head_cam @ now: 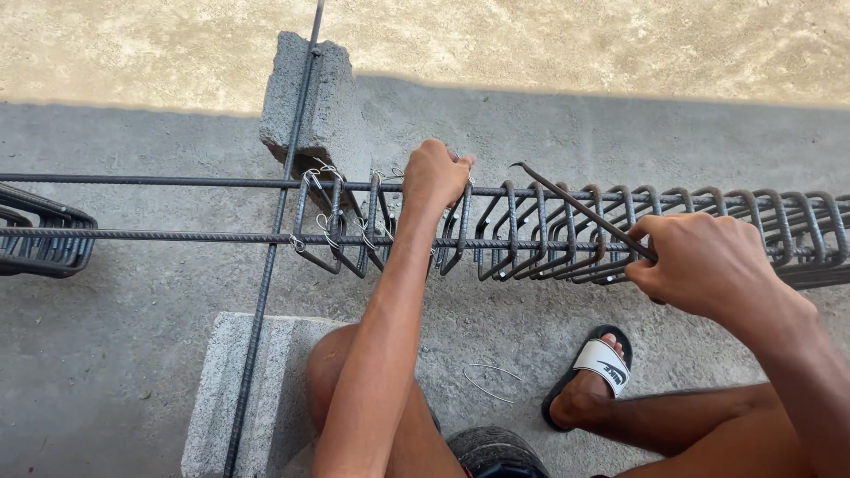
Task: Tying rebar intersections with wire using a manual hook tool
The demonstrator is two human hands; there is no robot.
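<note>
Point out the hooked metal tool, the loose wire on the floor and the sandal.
hooked metal tool (567, 202), head view, on the middle of its thin shaft.
loose wire (489, 383), head view, on the bent strand lying on the concrete.
sandal (602, 361), head view, on its white strap.

Concrete block (323, 106), sandal (600, 365), loose wire (489, 382)

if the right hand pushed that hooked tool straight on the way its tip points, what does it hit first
Likely the left hand. The right hand aims the hooked tool up and left over the rebar stirrups, and its tip stops just short of those knuckles, though depth is unclear.
</note>
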